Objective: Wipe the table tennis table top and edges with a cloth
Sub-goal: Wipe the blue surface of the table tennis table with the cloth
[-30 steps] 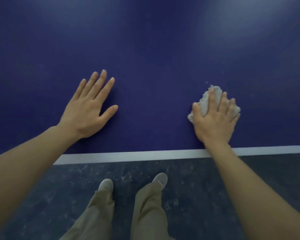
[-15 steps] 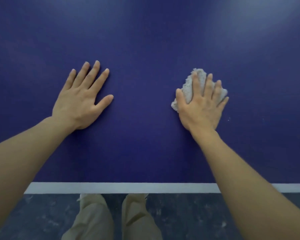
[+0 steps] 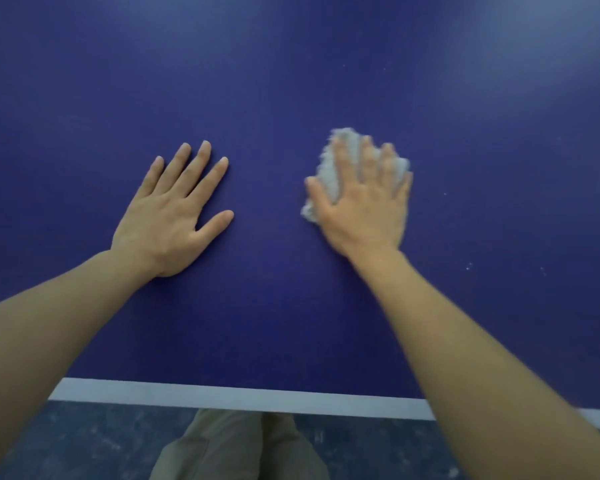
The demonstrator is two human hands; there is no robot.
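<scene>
Right hand (image 3: 364,206) blurred, fingers (image 3: 368,157) spread flat hiding most of cloth (image 3: 326,178), left hand (image 3: 174,216) splayed

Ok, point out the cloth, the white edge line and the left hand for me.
cloth (image 3: 329,174), head view, bare fluffy part left of the fingers.
white edge line (image 3: 243,396), head view, mid-strip.
left hand (image 3: 168,216), head view, back of hand.

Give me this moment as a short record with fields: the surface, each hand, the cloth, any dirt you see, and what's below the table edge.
surface: blue table with a white edge line nearest the person
left hand: flat on the table, fingers spread, holding nothing
right hand: pressed on the cloth, fingers straight, blurred
cloth: white, bunched, showing beyond the fingers and by the thumb
dirt: pale specks right of the right hand
below the edge: dark floor, khaki trousers
</scene>
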